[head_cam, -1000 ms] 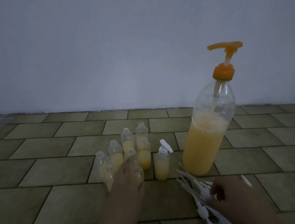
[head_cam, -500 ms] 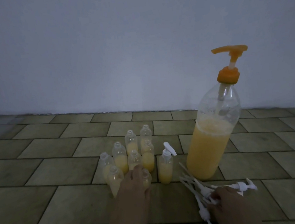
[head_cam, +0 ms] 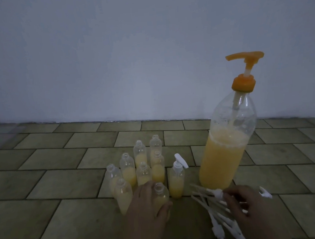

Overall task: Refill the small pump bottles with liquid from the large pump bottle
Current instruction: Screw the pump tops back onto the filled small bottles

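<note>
Left hand (head_cam: 147,212) curls round the nearest uncapped small bottle (head_cam: 159,193) at the near edge of the cluster; right hand (head_cam: 252,213) pinches one white pump head (head_cam: 218,192) out of the loose pile of pump heads (head_cam: 223,225), which runs off the bottom edge so no count is possible. Count: eight open small bottles plus one capped small bottle (head_cam: 176,178) just right of them, all part-filled yellow, and one large pump bottle (head_cam: 225,155) upright at right, near the pile, about half full. Open tiled floor (head_cam: 45,184) left of the cluster and far back to the wall (head_cam: 110,57); light is dim, and both wrists are cut off at the bottom.
</note>
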